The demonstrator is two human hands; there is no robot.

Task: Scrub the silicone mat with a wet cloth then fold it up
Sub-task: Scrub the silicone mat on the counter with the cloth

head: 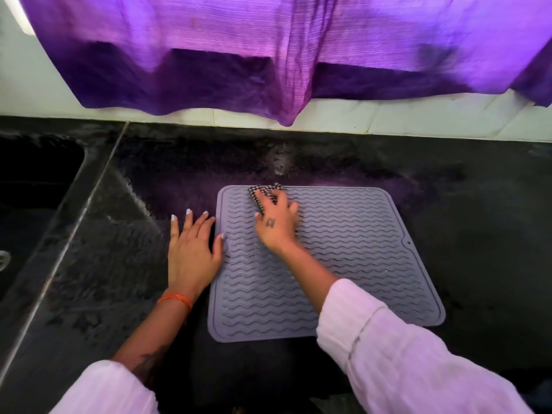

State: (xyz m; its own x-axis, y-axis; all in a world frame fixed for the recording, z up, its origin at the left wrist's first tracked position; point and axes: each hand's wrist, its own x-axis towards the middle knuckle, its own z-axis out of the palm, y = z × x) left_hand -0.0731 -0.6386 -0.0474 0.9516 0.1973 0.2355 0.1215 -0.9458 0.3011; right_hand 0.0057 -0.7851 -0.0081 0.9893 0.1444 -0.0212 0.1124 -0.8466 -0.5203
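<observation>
Scrubbing the far edge of the mat, one hand bracing it.

The silicone mat point(343, 258) lies flat on the dark counter point(478, 219), centre-right of the frame. The right hand point(276, 222) presses a checked cloth point(264, 194) near the mat's upper left corner, fingers curled down over it. The left hand point(192, 249) lies flat at the mat's left edge, fingers spread, thumb just touching the rim. To do this well, I'd say keep that left hand pinning the edge so the mat doesn't skate, and work along the wavy ridges. Counted: one mat, one cloth, two hands, one sink point(35, 180) at far left, one purple curtain point(239, 55) across the top.
</observation>
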